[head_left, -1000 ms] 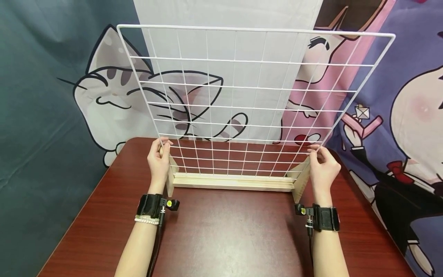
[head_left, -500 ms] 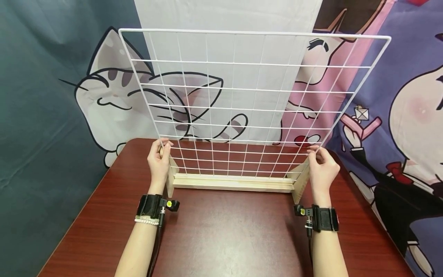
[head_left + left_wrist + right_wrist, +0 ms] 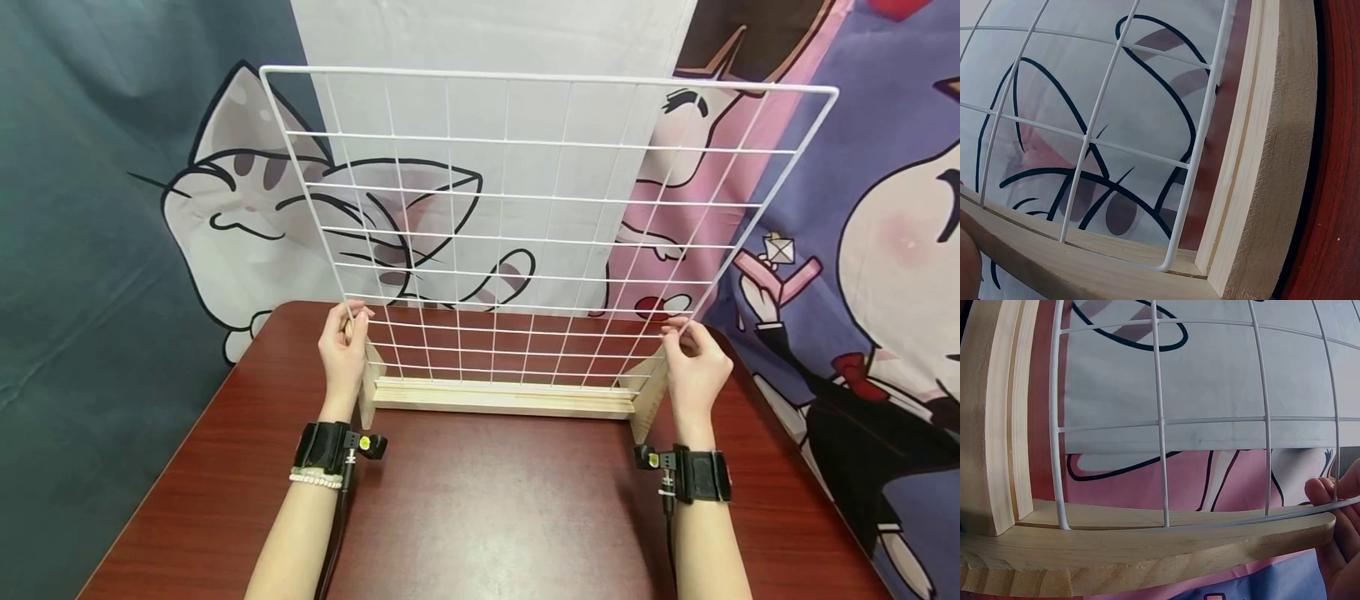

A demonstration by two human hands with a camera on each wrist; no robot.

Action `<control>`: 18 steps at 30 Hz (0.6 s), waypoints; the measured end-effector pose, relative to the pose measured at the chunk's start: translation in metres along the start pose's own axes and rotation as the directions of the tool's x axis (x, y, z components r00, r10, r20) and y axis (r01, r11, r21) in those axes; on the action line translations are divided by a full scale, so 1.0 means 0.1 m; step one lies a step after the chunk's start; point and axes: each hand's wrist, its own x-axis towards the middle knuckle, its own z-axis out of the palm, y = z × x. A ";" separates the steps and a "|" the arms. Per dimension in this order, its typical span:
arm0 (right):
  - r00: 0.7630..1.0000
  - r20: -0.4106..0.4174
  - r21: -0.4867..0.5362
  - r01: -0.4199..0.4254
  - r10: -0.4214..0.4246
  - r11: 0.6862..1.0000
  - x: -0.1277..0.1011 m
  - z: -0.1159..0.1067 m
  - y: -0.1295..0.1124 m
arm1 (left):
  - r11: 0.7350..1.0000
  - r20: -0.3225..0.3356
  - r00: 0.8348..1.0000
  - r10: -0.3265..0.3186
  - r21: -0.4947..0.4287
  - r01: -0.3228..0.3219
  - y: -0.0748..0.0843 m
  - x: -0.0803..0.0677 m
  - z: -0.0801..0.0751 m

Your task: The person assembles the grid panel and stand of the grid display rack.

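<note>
A white wire grid panel [image 3: 507,200] stands nearly upright in a pale wooden frame with a bottom rail [image 3: 502,398]. My left hand [image 3: 343,346] pinches the grid's left edge wire by the top of the left side piece [image 3: 367,396]. Opposite it, my right hand [image 3: 697,362] pinches the right edge wire above the right side piece [image 3: 647,400]. In both wrist views the lowest wire [image 3: 1192,169] runs apart from the grooved rail [image 3: 1013,425], and the grid's bottom corners lie at the side pieces. The right fingertips [image 3: 1319,489] touch the wire near the wood's rounded end.
The frame stands on a dark red wooden table [image 3: 480,500]. Behind hangs a printed cloth [image 3: 240,208] with cartoon figures, close to the table's back edge. Each wrist wears a black strap [image 3: 322,447] with a small camera and a cable.
The grid's top edge has come down slightly, and its right top corner has shifted left. Both hands keep their grip, the right one moving a little left. The view has shifted slightly too.
</note>
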 end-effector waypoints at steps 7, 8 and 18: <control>1.000 0.005 0.019 -0.007 0.007 1.000 -0.01 0.00 0.00 | 1.000 -0.013 1.000 -0.005 0.006 0.005 -0.11 0.00 -0.02; 1.000 0.006 0.023 -0.008 0.008 1.000 -0.01 0.00 -0.01 | 1.000 -0.017 1.000 -0.002 0.008 0.002 -0.14 0.01 -0.03; 1.000 0.010 0.023 -0.020 0.020 1.000 0.00 0.00 -0.01 | 1.000 -0.007 1.000 0.018 0.015 -0.018 -0.17 0.00 -0.03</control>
